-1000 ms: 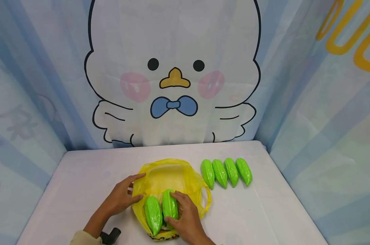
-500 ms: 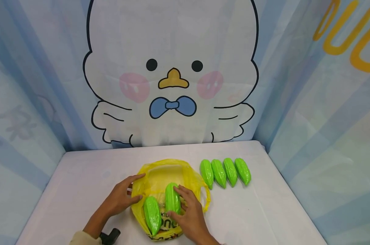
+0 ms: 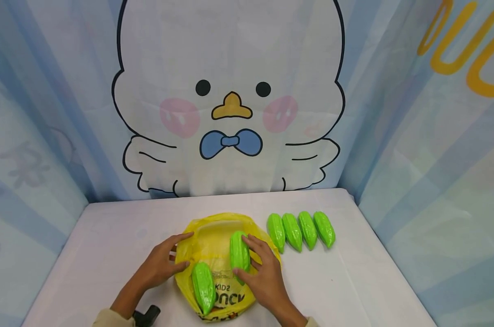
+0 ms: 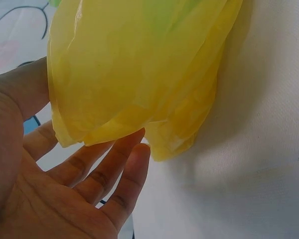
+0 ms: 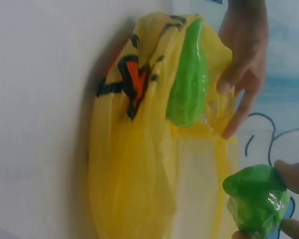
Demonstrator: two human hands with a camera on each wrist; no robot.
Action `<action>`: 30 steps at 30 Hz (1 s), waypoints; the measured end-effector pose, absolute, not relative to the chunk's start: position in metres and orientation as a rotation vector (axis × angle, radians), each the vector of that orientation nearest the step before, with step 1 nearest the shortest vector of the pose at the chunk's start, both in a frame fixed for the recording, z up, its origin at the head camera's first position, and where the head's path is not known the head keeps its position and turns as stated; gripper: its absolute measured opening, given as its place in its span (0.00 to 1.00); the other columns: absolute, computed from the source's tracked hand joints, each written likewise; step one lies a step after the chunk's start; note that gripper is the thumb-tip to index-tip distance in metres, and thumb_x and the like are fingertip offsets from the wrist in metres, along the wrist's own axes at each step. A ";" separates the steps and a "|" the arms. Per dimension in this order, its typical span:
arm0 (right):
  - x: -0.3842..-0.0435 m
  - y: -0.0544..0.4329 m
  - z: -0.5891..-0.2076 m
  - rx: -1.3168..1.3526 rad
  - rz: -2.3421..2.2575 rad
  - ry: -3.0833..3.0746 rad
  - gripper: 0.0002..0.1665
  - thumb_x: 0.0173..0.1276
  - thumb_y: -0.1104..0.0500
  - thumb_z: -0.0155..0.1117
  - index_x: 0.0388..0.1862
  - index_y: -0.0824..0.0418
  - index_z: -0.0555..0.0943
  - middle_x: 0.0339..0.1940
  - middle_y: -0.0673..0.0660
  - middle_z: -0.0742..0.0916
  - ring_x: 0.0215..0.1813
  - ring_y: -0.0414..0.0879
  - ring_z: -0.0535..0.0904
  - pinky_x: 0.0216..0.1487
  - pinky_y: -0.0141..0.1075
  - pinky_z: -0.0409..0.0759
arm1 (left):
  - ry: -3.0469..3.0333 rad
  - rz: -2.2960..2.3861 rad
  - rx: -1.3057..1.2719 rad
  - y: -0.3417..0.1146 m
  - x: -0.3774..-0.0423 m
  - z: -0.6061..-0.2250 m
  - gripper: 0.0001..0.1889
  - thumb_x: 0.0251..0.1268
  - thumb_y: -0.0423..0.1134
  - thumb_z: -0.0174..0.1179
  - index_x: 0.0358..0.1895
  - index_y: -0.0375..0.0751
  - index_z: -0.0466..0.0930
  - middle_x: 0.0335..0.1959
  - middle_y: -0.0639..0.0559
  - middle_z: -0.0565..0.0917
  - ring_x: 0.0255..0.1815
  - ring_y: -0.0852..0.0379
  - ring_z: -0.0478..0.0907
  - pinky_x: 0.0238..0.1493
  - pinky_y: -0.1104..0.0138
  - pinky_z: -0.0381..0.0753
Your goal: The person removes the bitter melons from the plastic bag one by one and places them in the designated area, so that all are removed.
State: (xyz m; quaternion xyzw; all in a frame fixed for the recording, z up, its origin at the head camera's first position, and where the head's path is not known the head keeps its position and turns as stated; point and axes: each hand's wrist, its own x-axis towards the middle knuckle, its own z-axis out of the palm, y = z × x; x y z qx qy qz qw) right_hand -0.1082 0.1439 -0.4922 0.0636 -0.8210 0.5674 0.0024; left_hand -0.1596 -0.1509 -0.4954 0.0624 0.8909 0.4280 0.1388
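Observation:
My right hand [image 3: 267, 274] holds a glossy green, ridged bitter melon [image 3: 239, 252] between thumb and fingers, over the mouth of a yellow plastic bag [image 3: 214, 222]. From the right wrist view, that melon [image 5: 256, 199] shows end-on, thumb and fingertips around it. A second bitter melon [image 3: 204, 286] lies in the bag's near left part, pointed end toward me. My left hand [image 3: 159, 263] is at the bag's left rim, thumb and forefinger extended against it. The left wrist view has the remaining fingers [image 4: 129, 174] spread beside the yellow plastic [image 4: 114, 74].
Several more bitter melons [image 3: 293, 231] lie in a row on the white tablecloth [image 3: 345, 281], right of the bag. A small black object [image 3: 147, 315] is by my left wrist. A curtain with a cartoon duck [image 3: 230, 172] hangs behind the table.
My right hand has lifted the bitter melon from beside the other one and moved it away from me and to the right, uncovering lettering inside the bag. The left hand stays put.

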 end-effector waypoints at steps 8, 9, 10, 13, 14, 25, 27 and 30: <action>-0.114 0.155 -0.482 0.156 1.711 -2.569 0.49 0.61 0.62 0.83 0.79 0.41 0.73 0.83 0.54 0.69 0.78 0.57 0.74 0.67 0.45 0.85 | 2.571 1.237 0.168 -0.151 -0.160 -0.495 0.40 0.62 0.36 0.76 0.79 0.52 0.71 0.79 0.37 0.71 0.59 0.47 0.82 0.60 0.47 0.88; -0.114 0.157 -0.481 0.153 1.703 -2.567 0.49 0.61 0.62 0.83 0.79 0.41 0.73 0.83 0.53 0.69 0.78 0.56 0.74 0.67 0.45 0.85 | 2.571 1.235 0.166 -0.151 -0.160 -0.495 0.40 0.62 0.36 0.76 0.79 0.53 0.71 0.79 0.37 0.71 0.58 0.47 0.82 0.60 0.47 0.88; -0.115 0.158 -0.480 0.152 1.695 -2.566 0.49 0.60 0.63 0.83 0.79 0.41 0.73 0.83 0.53 0.70 0.78 0.56 0.74 0.67 0.44 0.85 | 2.571 1.234 0.163 -0.151 -0.160 -0.495 0.40 0.62 0.37 0.76 0.79 0.53 0.71 0.79 0.37 0.71 0.58 0.47 0.82 0.60 0.48 0.88; -0.116 0.162 -0.477 0.160 1.670 -2.554 0.50 0.60 0.64 0.83 0.79 0.43 0.73 0.83 0.53 0.70 0.77 0.57 0.74 0.66 0.45 0.85 | 2.573 1.232 0.157 -0.151 -0.160 -0.495 0.40 0.62 0.37 0.76 0.79 0.53 0.71 0.79 0.38 0.71 0.58 0.47 0.82 0.60 0.48 0.88; -0.117 0.164 -0.476 0.157 1.665 -2.548 0.50 0.60 0.65 0.83 0.79 0.43 0.73 0.82 0.52 0.70 0.77 0.57 0.75 0.67 0.46 0.85 | 2.575 1.230 0.157 -0.151 -0.160 -0.495 0.40 0.62 0.37 0.76 0.79 0.53 0.71 0.79 0.38 0.71 0.58 0.47 0.82 0.60 0.48 0.88; -0.125 0.184 -0.461 0.144 1.613 -2.514 0.50 0.60 0.67 0.82 0.79 0.42 0.73 0.82 0.51 0.71 0.78 0.57 0.74 0.69 0.49 0.83 | 2.577 1.233 0.173 -0.151 -0.159 -0.495 0.40 0.63 0.36 0.76 0.79 0.52 0.71 0.79 0.38 0.71 0.58 0.47 0.82 0.60 0.48 0.88; -0.126 0.188 -0.459 0.149 1.606 -2.511 0.50 0.60 0.68 0.82 0.79 0.43 0.73 0.83 0.52 0.71 0.79 0.57 0.73 0.69 0.50 0.83 | 2.578 1.236 0.176 -0.151 -0.159 -0.494 0.40 0.63 0.35 0.76 0.79 0.52 0.71 0.79 0.37 0.71 0.58 0.47 0.82 0.60 0.48 0.88; -0.129 0.196 -0.456 0.146 1.585 -2.534 0.50 0.61 0.67 0.81 0.80 0.43 0.72 0.83 0.52 0.70 0.80 0.57 0.72 0.69 0.50 0.82 | 2.582 1.237 0.184 -0.150 -0.160 -0.494 0.40 0.63 0.36 0.76 0.79 0.51 0.71 0.79 0.37 0.71 0.58 0.47 0.82 0.60 0.48 0.88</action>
